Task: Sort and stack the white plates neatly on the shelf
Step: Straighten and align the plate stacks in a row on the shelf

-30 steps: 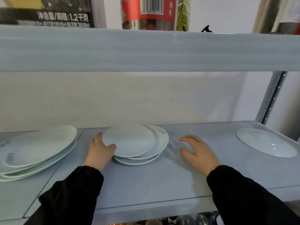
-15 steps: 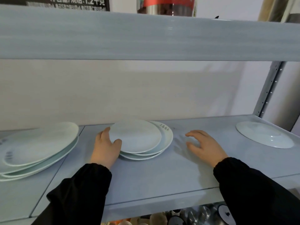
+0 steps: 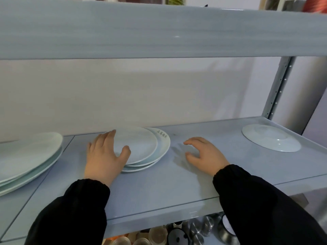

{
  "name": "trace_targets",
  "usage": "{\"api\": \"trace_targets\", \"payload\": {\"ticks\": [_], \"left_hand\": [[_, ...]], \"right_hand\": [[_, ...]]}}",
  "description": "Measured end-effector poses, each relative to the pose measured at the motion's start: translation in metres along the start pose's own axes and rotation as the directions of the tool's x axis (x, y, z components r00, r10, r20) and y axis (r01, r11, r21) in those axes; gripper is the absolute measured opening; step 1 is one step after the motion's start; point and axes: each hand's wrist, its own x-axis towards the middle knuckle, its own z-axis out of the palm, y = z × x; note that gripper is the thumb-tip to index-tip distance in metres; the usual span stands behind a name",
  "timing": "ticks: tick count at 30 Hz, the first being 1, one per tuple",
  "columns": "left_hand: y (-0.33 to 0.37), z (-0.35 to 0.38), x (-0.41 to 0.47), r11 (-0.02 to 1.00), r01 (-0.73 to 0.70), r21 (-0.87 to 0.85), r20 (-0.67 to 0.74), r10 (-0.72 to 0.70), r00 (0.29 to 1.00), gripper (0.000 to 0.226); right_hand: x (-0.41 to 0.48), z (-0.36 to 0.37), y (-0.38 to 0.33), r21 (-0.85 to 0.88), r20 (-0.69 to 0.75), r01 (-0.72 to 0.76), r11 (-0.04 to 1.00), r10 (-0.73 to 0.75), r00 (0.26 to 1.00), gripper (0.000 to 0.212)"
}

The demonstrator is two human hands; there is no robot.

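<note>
Two black sleeves (image 3: pixel 74 209) reached in over the front lip of the grey shelf (image 3: pixel 159 188). The left hand (image 3: pixel 104 156) rested against the near-left rim of the middle stack of plates (image 3: pixel 141 149), thumb on top of the uppermost plate and fingers spread round its far-left edge; its grip on that plate was loose and wide, and whether the plate was pinched could not be told. The right hand (image 3: pixel 203 154) lay just right of the stack, apart from it, fingers curled and spread over the bare shelf, holding nothing. The stack was uneven, its plates slid out of line, one showing small printed characters. Farther left sat a taller tilted pile of plates (image 3: pixel 26 156). At the far right, a single plate (image 3: pixel 270 138) lay upside down near the upright post (image 3: pixel 277 89).
</note>
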Motion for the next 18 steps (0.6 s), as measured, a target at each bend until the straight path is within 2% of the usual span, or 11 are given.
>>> {"api": "trace_targets", "payload": {"ticks": [3,9,15,18], "left_hand": [[0.025,0.015,-0.007,0.973,-0.208,0.097,-0.006,0.209,0.978,0.073],[0.086,0.049,-0.016,0.905,-0.421,0.069,0.024,0.420,0.907,0.062],[0.152,0.093,-0.025,0.861,-0.506,0.051,0.152,0.494,0.856,0.059],[0.173,0.107,-0.027,0.860,-0.508,0.049,0.191,0.491,0.850,0.059]], "right_hand": [[0.000,-0.005,0.007,-0.067,-0.007,0.034,0.997,-0.035,0.999,0.041],[-0.006,-0.027,0.037,-0.119,0.021,0.035,0.992,-0.033,0.999,0.046],[-0.013,-0.070,0.103,-0.170,0.020,-0.035,0.985,0.039,0.999,0.049],[-0.015,-0.089,0.140,-0.161,-0.038,-0.083,0.983,0.077,0.996,0.060]]}}
